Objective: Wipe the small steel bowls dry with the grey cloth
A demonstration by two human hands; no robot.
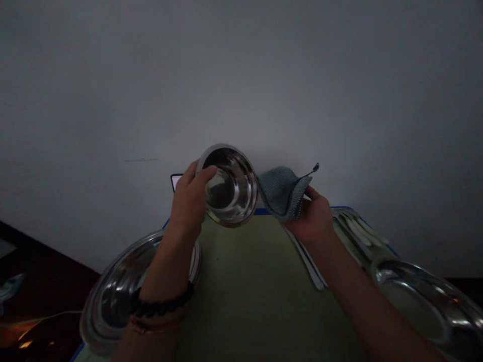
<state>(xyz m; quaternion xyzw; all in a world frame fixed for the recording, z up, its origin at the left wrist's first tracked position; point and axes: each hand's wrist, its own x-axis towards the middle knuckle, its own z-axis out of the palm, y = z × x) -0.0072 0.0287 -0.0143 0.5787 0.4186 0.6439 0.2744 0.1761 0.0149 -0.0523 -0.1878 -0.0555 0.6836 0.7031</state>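
My left hand (189,200) grips a shiny steel bowl (243,188) by its left rim, thumb over the inside and fingers behind. The bowl is held up above the table, tilted so its inside faces me. In my right hand (315,215) is a grey-green cloth (279,190) with a thin hanging loop at its corner. The cloth's left edge comes up to the bowl's right rim; whether they touch I cannot tell. My right fingers are partly hidden behind the cloth.
A large steel basin (121,281) stands at the table's left, partly behind my left forearm. On the right lie several utensils (358,229) and another steel basin (430,296). A flat metal utensil (311,266) rests beside my right forearm. Behind the green table (256,281) rises a pale wall (241,75).
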